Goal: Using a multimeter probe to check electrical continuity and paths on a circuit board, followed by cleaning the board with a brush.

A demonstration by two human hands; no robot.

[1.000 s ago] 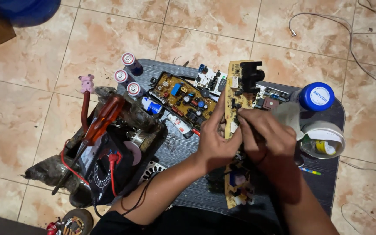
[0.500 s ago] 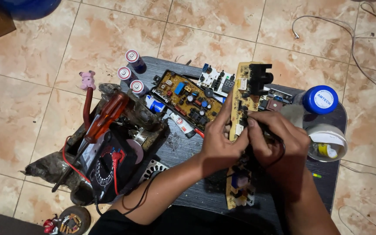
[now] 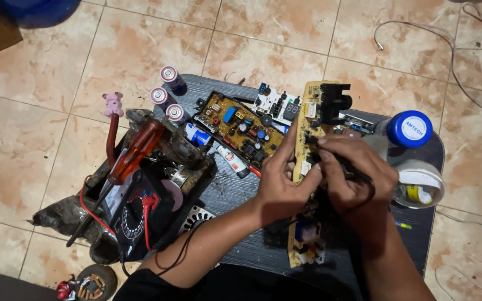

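Yellowish-tan, long and narrow, the circuit board [image 3: 307, 139] stands on edge over the dark tabletop [image 3: 235, 189], running from the far side toward the person. The left hand [image 3: 279, 184] is closed around its left edge, thumb pressed on the near face and fingers wrapped behind. The right hand [image 3: 352, 173] is curled tight over a thin dark tool [image 3: 338, 164] (a probe or iron, too hidden to tell which), its tip held against the board's right face; a dark cable loops by the wrist. A black block [image 3: 335, 100] sits at the board's far end.

Just left of the hands a second, brown circuit board [image 3: 238, 125] lies flat on the tabletop, crowded with small parts, and a small white board [image 3: 277, 106] lies beyond it. Three cylindrical cells [image 3: 168, 95] stand at the tabletop's far left corner. To the right, a blue-capped bottle [image 3: 408, 129] stands beside a roll of white tape [image 3: 419, 181]. On the tiled floor [image 3: 57, 83] to the left, a black multimeter [image 3: 135, 214] with red leads lies in a grimy pile, an orange-handled screwdriver [image 3: 135, 150] resting across it.
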